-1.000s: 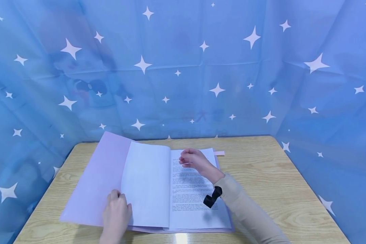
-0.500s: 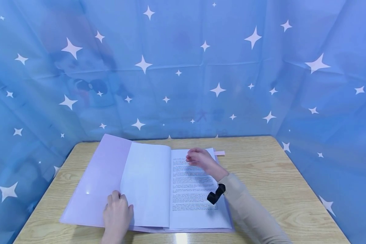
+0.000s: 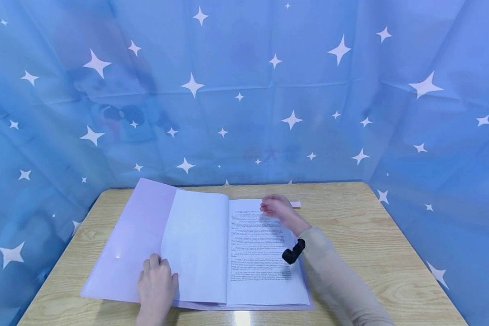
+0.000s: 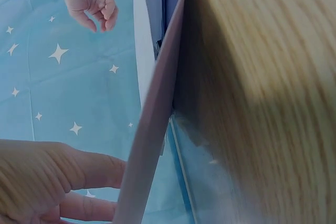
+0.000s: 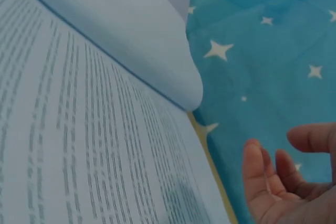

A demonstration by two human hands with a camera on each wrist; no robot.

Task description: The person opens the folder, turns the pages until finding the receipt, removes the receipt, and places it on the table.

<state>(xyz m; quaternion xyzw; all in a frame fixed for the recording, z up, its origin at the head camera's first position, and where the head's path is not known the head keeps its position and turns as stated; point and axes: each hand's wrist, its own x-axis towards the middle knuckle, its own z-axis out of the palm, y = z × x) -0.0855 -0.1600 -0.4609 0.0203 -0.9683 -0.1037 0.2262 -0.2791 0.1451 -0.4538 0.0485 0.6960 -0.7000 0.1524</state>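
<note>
Resting at the lower left of the head view, the left hand [image 3: 156, 283] touches the lilac folder [image 3: 126, 244], which lies open on the tabletop [image 3: 375, 249] at lower centre. The right hand [image 3: 283, 212] hangs above the upper part of the printed page [image 3: 261, 262], right of centre. In the left wrist view, the left fingers [image 4: 100, 169] at lower left meet the cover [image 4: 144, 145], slightly apart, tips hidden. In the right wrist view, the right fingers [image 5: 255, 174] at lower right curl loosely, thumb [image 5: 312, 137] set apart.
</note>
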